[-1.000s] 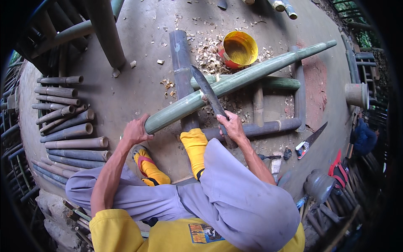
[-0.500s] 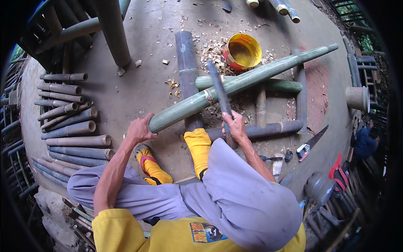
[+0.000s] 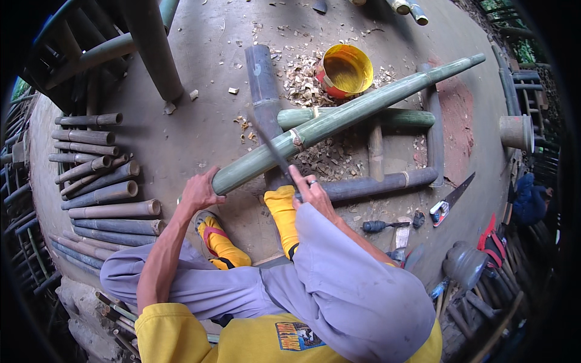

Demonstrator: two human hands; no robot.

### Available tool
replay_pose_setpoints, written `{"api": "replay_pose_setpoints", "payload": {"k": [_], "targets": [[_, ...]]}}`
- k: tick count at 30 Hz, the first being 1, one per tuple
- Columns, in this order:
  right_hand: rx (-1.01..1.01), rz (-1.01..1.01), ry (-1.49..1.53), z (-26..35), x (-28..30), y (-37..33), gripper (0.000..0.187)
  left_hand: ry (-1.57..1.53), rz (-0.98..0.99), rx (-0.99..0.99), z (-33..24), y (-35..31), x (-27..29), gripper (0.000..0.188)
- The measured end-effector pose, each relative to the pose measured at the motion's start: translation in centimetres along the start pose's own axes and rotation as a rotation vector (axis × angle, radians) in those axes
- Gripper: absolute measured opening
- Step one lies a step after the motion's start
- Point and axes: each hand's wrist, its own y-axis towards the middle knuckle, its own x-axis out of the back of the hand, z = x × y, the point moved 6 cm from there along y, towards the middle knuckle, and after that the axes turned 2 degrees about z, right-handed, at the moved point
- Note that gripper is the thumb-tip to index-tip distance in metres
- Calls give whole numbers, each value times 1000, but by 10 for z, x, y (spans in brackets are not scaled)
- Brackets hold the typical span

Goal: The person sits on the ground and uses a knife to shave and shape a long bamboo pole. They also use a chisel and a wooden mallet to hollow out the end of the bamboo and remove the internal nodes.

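A long green bamboo pole [image 3: 348, 115] slants from lower left to upper right, lying across a bamboo frame [image 3: 387, 189]. My left hand [image 3: 202, 190] is closed around its near left end. In my right hand [image 3: 313, 195] is a long knife [image 3: 270, 145]. Its dark blade, blurred by motion, points up and left and passes over the pole's left part. Below the pole, my yellow-socked foot rests at the frame's dark left beam [image 3: 262, 85]. Whether the blade touches the pole, I cannot tell.
A yellow and red bucket [image 3: 345, 71] stands among wood chips [image 3: 302, 78] beyond the pole. Cut bamboo pieces [image 3: 100, 191] lie in a row at left. To the right are a handsaw [image 3: 452, 199], a chisel-like tool [image 3: 387, 226] and a plastic jug [image 3: 465, 265]. Another person [image 3: 529, 199] is at far right.
My right hand has moved left and slightly down, and the knife has swung from upright to slanting left across the pole. My left hand keeps its hold on the pole.
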Motion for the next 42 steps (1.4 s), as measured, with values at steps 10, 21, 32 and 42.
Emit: {"api": "replay_pose_setpoints", "payload": {"k": [10,21,32,42], "targets": [[-142,-405,82,-27,33,-11,80,-91,54,-36,1,4,1,68],[-79,-61,-141,-15,-19,-6,76,-157,92,-30,3,6,1,68],[-24,104,-232,-30,2,-8,75,182,-191,-119,-8,-9,1,73],[-454,-785,-179,-102,82,-56,80,334,-448,15,-20,-22,-17,65]]}}
